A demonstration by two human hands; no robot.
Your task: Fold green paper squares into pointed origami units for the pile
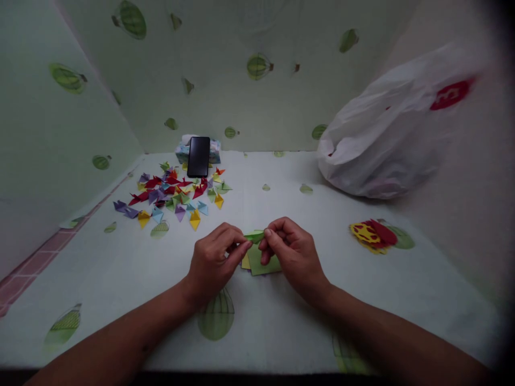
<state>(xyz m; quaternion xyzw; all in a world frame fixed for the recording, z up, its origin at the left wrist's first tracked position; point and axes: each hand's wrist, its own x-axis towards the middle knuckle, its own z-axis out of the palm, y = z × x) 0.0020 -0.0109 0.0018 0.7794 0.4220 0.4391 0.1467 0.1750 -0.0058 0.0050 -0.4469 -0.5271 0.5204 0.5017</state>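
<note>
A small folded piece of green paper (255, 236) is stretched between my two hands, over the middle of the table. My left hand (217, 256) pinches its left end between thumb and fingers. At its right end, the thumb and forefinger of my right hand (295, 256) are closed on it. Beneath the hands lies a stack of square paper sheets (263, 265), light green on top with a yellow edge showing at the left. My right hand's lower fingers hang just over the stack; whether they touch it I cannot tell.
Many small folded paper figures (173, 195) in several colours spread at the back left. Behind them a black phone (198, 156) leans on a tissue box (215, 151). Red and yellow paper cutouts (373, 236) lie at right, below a large white plastic bag (386, 134). Walls enclose the table.
</note>
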